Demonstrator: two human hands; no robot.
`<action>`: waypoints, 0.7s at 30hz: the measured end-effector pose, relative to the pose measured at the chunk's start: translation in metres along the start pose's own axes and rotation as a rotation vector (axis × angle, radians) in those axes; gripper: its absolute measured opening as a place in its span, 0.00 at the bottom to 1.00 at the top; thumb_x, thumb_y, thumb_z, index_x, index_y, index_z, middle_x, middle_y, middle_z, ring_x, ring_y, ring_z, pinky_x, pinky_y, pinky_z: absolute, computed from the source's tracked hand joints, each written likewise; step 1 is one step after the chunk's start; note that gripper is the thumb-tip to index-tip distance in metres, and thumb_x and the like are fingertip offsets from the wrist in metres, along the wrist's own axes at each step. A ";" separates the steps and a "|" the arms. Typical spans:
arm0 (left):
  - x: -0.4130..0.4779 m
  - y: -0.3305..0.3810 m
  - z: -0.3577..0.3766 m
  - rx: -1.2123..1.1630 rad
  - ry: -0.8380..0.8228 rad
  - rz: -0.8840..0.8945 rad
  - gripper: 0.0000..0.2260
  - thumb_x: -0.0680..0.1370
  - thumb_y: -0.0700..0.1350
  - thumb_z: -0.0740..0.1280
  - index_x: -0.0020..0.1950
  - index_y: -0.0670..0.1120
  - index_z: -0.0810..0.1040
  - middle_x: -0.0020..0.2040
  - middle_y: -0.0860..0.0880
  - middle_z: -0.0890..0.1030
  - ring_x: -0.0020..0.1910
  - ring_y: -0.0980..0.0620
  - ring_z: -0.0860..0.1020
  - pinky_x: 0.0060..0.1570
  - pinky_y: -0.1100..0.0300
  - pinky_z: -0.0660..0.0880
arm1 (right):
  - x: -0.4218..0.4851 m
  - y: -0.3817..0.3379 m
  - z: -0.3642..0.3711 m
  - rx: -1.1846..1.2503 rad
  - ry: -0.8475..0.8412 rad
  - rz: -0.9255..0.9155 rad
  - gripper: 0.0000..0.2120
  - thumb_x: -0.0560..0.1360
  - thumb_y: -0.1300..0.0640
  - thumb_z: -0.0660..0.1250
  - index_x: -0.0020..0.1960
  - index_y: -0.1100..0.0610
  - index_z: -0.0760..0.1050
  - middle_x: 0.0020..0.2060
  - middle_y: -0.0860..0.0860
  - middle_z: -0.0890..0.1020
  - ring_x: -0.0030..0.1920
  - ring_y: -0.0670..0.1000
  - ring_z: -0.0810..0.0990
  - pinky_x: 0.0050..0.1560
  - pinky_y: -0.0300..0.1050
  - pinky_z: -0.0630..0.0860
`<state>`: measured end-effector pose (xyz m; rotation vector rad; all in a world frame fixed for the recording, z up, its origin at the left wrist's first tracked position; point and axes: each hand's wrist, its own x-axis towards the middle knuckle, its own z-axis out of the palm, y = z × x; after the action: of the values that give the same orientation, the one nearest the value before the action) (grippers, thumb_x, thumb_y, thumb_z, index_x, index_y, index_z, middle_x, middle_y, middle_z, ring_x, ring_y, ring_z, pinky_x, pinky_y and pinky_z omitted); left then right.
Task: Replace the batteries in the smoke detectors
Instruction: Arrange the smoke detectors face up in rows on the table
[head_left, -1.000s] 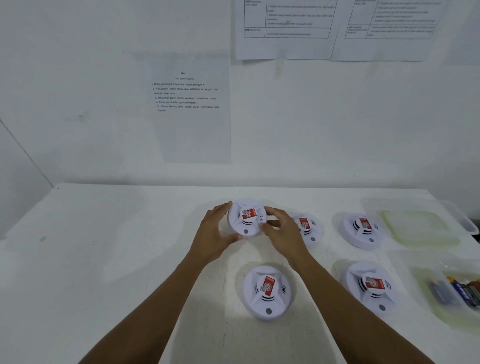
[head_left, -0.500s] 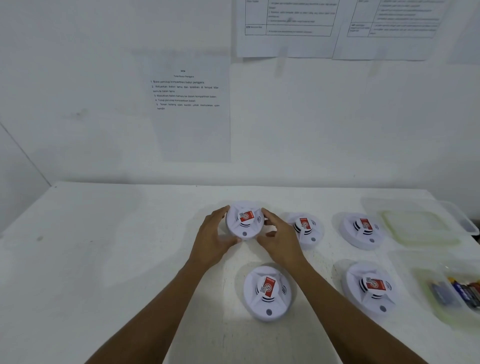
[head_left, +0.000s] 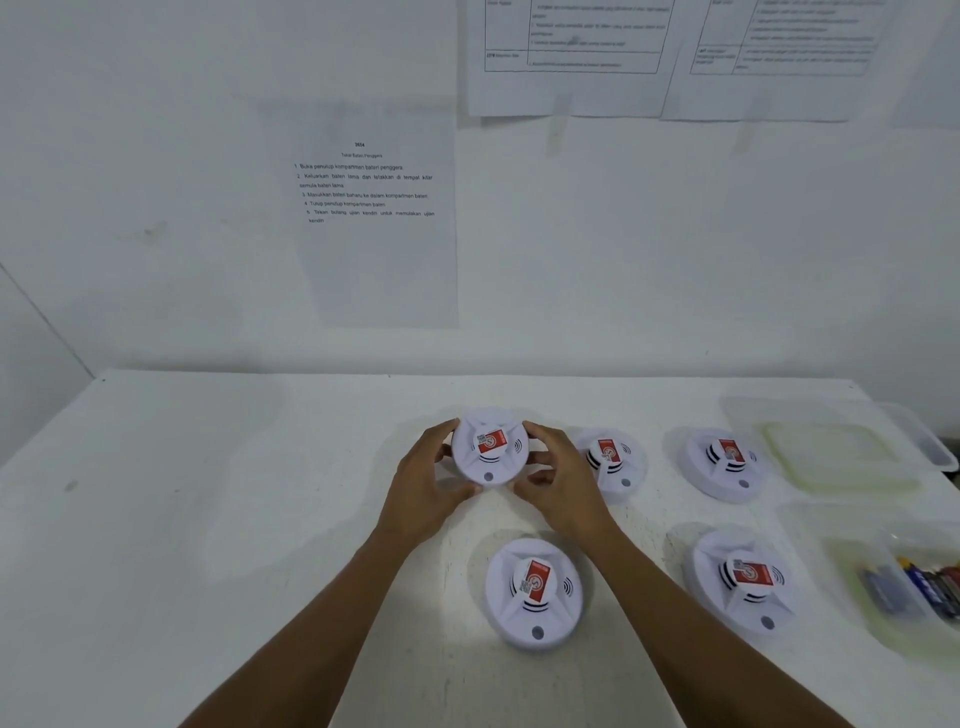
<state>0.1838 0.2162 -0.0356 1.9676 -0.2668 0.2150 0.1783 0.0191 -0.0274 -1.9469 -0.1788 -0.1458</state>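
Step in hand: opening the first unit. The left grip (head_left: 426, 478) and right grip (head_left: 561, 483) both hold the far-left smoke detector (head_left: 490, 449), fingers curled round its rim from opp. sides, thumbs at the near edge. It sits at the back row's left end, face and red label toward the camera. It looks tipped up off the table (head_left: 208, 519), but I can't tell for sure whether its far edge is touching.

Four other detectors lie flat, apart from each other: two to the right in the back row (head_left: 608, 460) (head_left: 724, 462), the nearer one just beside the right grip's knuckles, and two in the front row (head_left: 535, 592) (head_left: 748, 582). All look closed up, so no battery swap seems done yet.

At the table's right edge, a clear tub (head_left: 857, 613) holds the batteries (head_left: 930, 584); behind it is a second tub (head_left: 831, 457), apparently w/o contents. An instruction sheet (head_left: 369, 208) hangs on the wall.

Next move, as I judge it: flip the unit or twist base vs. cover to reach the battery compartment. That needs one grip bracing the body while the other turns. Rim is smooth plastic, so expect slip w/o firm pressure. Old cells would then go to one tub, fresh ones come from the other; which is which isn't clear.
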 end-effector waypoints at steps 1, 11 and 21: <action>0.000 0.001 0.000 -0.001 0.004 0.005 0.27 0.69 0.43 0.78 0.62 0.60 0.71 0.58 0.61 0.78 0.57 0.57 0.78 0.55 0.69 0.74 | 0.000 0.002 0.001 0.009 -0.003 0.002 0.29 0.69 0.65 0.73 0.64 0.43 0.69 0.60 0.43 0.77 0.55 0.38 0.78 0.52 0.37 0.78; -0.002 0.005 0.000 -0.028 0.029 0.010 0.27 0.69 0.40 0.79 0.59 0.61 0.71 0.56 0.60 0.78 0.54 0.66 0.77 0.52 0.73 0.73 | -0.001 0.003 0.005 0.046 -0.010 0.010 0.29 0.72 0.67 0.70 0.68 0.50 0.69 0.59 0.36 0.74 0.56 0.37 0.77 0.51 0.33 0.77; -0.004 -0.003 0.000 0.003 0.018 0.019 0.28 0.66 0.48 0.79 0.62 0.58 0.73 0.57 0.58 0.80 0.52 0.60 0.78 0.51 0.69 0.75 | -0.003 0.005 0.006 0.031 -0.010 -0.002 0.27 0.73 0.65 0.70 0.68 0.50 0.69 0.59 0.35 0.74 0.58 0.41 0.77 0.52 0.32 0.76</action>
<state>0.1809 0.2181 -0.0396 1.9659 -0.2733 0.2452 0.1765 0.0230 -0.0344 -1.9167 -0.1886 -0.1341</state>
